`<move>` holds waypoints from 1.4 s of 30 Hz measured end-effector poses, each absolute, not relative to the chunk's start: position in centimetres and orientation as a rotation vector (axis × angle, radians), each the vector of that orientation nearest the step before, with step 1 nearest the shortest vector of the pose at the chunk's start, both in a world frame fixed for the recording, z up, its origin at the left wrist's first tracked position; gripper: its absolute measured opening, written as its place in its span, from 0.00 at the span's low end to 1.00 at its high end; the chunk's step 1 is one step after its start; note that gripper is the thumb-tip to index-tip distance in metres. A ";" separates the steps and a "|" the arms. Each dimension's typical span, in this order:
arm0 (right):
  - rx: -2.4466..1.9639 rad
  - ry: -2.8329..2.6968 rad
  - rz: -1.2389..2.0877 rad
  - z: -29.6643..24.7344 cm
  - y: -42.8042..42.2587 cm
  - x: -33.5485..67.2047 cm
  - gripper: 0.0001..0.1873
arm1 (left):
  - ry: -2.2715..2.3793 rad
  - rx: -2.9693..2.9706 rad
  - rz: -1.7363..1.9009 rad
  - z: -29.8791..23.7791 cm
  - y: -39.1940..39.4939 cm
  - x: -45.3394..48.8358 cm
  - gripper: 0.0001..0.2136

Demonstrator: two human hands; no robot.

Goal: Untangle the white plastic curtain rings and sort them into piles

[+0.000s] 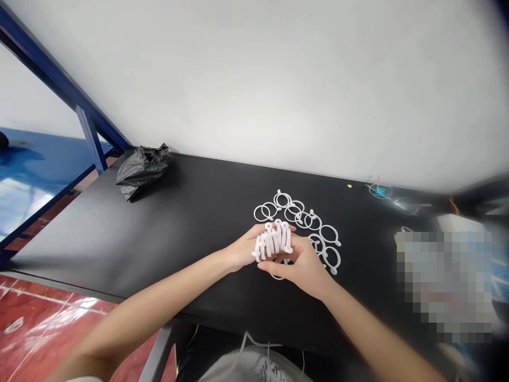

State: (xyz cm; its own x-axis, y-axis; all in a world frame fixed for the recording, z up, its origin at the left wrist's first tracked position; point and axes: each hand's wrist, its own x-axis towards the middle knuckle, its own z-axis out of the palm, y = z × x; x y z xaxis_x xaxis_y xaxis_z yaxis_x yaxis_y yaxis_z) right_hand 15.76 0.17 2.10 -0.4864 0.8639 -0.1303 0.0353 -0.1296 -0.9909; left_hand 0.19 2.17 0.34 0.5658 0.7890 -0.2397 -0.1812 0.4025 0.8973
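Several white plastic curtain rings with small eyelets (272,241) are gathered in a row over the fingers of my left hand (244,248). Most of those fingers are hidden behind the rings. My right hand (306,265) closes on the near right end of the row, its thumb stretched along the lower edge. Just beyond and to the right of my hands, more loose white rings (329,233) lie spread on the black table (207,212), some overlapping. Part of another ring shows on the table below my hands.
A crumpled black plastic bag (143,170) lies at the back left of the table. Eyeglasses (379,191) rest near the wall on the right, by a small yellow bit (349,186). A pale, blurred-out item (445,286) is at the right. A blue metal frame (91,138) stands left.
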 end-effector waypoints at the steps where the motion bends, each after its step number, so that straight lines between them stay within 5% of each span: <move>1: -1.043 -1.511 1.665 2.1 0.1 15.7 0.07 | 0.737 0.976 0.694 0.4 2.1 0.2 0.20; 6: -1.058 -1.594 1.664 2.0 0.1 16.0 0.05 | 0.680 1.039 0.677 0.6 2.1 -0.2 0.23; 11: -0.988 -1.677 1.687 2.0 0.4 16.5 0.19 | 0.572 1.112 0.697 0.4 2.3 -0.4 0.23; 22: -0.986 -1.402 2.280 2.1 1.4 17.1 0.26 | 0.571 1.841 0.664 0.5 2.4 -1.3 0.24; 32: -1.003 -1.450 2.034 1.4 0.4 16.2 0.08 | 0.691 2.006 0.666 0.4 2.8 -1.4 0.19; 42: -1.053 -1.332 2.264 1.9 0.7 16.5 0.16 | 0.851 2.509 0.397 0.6 2.3 -1.4 0.13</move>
State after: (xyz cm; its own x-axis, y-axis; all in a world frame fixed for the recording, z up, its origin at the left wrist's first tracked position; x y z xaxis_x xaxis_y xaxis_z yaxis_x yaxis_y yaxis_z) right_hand 16.48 0.70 1.91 -0.6817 0.5871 -0.4366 0.0965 -0.5194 -0.8491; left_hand -1.44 2.26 0.58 0.7671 0.6300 0.1210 0.4979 -0.7037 0.5069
